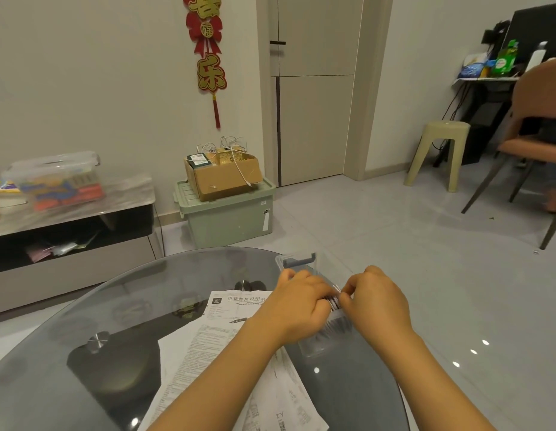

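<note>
A clear plastic box (296,262) with a grey handle stands on the round glass table (139,309), near its right edge. Both of my hands are over the box. My left hand (298,303) has its fingers curled round a small stack of thin flat items (334,303), dark with light edges. My right hand (376,298) pinches the top of the same stack from the right. What the items are is too small and covered to tell. More dark content shows in the box below my hands.
Printed leaflets (208,346) lie unfolded on the glass under my left forearm. Beyond the table are a low TV cabinet (71,241), a green storage bin (230,219) with a cardboard box on top, a beige stool (438,150) and a brown chair (531,144).
</note>
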Demonstrator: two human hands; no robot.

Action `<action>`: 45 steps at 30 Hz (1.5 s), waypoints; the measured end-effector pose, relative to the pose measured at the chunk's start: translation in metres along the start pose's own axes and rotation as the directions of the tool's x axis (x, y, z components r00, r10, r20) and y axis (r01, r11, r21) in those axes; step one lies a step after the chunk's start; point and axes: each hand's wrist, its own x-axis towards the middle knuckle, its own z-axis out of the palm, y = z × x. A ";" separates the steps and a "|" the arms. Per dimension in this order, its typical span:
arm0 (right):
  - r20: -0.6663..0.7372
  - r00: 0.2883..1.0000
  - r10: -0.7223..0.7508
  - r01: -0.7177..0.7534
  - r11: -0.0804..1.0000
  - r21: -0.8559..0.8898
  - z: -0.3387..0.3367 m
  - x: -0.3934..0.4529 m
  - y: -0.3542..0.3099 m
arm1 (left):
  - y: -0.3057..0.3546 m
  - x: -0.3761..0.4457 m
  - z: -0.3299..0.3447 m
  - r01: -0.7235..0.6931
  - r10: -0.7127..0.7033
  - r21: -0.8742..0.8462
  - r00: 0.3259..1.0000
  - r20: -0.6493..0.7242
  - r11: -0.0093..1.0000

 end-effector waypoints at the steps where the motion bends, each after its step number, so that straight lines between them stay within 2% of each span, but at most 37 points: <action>1: 0.020 1.000 -0.002 0.002 1.000 0.001 -0.001 0.000 0.000 | 0.000 0.000 0.000 0.003 -0.003 -0.008 1.000 -0.002 1.000; 7: 0.076 0.997 -0.016 0.011 0.998 0.067 -0.002 0.000 0.004 | 0.001 0.001 -0.001 -0.009 0.008 0.032 0.999 0.046 0.999; 12: 0.058 0.998 -0.021 0.010 0.983 0.184 -0.002 0.001 0.013 | 0.003 0.004 -0.002 0.004 -0.022 0.175 0.995 0.099 0.984; 17: 0.054 0.998 -0.020 0.006 0.967 0.256 0.001 0.003 0.018 | 0.006 0.007 -0.004 0.025 -0.054 0.213 0.990 0.130 0.977; 20: 0.045 0.998 -0.035 0.021 0.960 0.279 0.001 0.002 0.019 | 0.012 0.005 -0.005 0.025 -0.050 0.209 0.992 0.113 0.978; 24: 0.015 0.998 -0.065 0.058 0.954 0.293 -0.002 -0.003 0.017 | 0.016 -0.006 -0.010 0.069 -0.073 0.154 0.997 0.021 0.986; 32: -0.042 0.959 -0.279 0.278 0.905 0.323 -0.006 -0.029 0.005 | 0.023 -0.066 -0.031 0.230 -0.217 0.105 0.969 -0.120 0.968; 39: 0.034 0.888 -0.459 0.429 0.852 0.299 0.001 -0.060 -0.015 | 0.035 -0.134 -0.034 0.404 -0.403 0.098 0.915 -0.034 0.910; 45: 0.112 0.810 -0.576 0.530 0.800 0.281 0.013 -0.085 -0.034 | 0.036 -0.185 -0.029 0.533 -0.545 0.119 0.833 0.101 0.837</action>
